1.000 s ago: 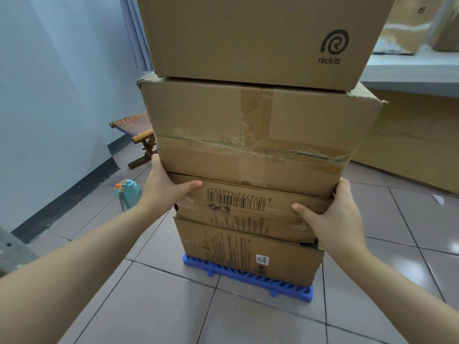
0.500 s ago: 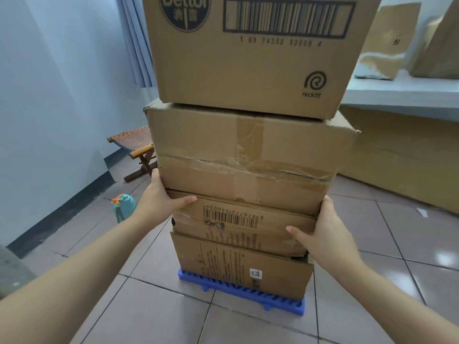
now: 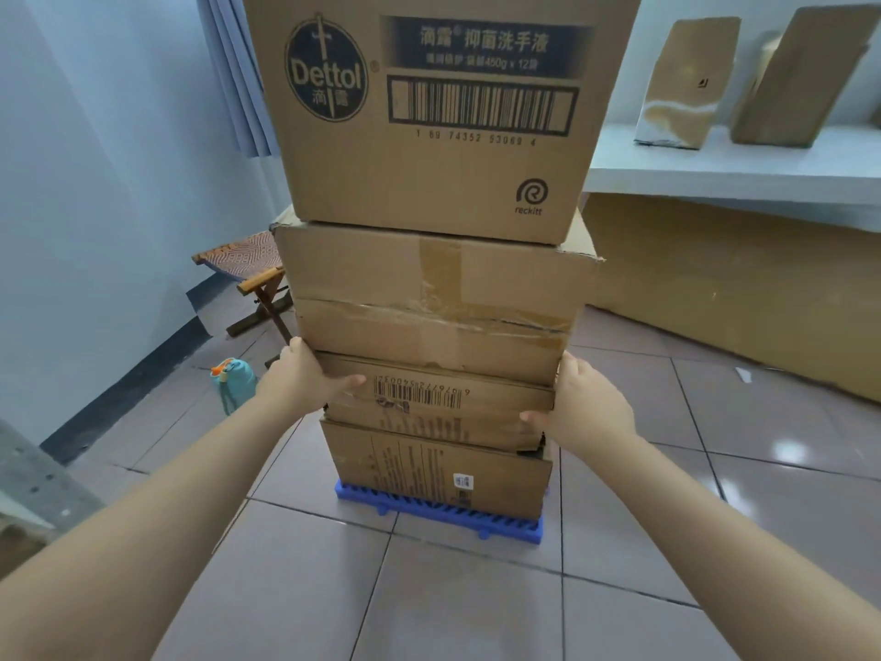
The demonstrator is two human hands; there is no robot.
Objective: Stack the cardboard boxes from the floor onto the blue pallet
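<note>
A stack of several cardboard boxes stands on the blue pallet [image 3: 438, 520] on the tiled floor. The bottom box [image 3: 429, 469] carries a small white label. On it lies a flat barcode box [image 3: 448, 407]. My left hand [image 3: 300, 379] grips that flat box's left end, thumb on its front face. Its right end is held by my right hand [image 3: 589, 407]. Above sits a taped, creased box [image 3: 429, 298], and on top a Dettol box [image 3: 429, 112] whose top edge is out of frame.
A folding wooden stool [image 3: 248, 274] and a teal water bottle [image 3: 233, 384] stand left of the stack by the wall. Large cardboard sheets [image 3: 734, 288] lean under a white shelf [image 3: 743, 174] at right, which holds two upright cardboard pieces. A grey metal post [image 3: 33, 474] is at lower left.
The view has tilted up and pulled back, showing more of the Dettol box. Both hands stay on the ends of the flat barcode box; the stack has not visibly shifted.
</note>
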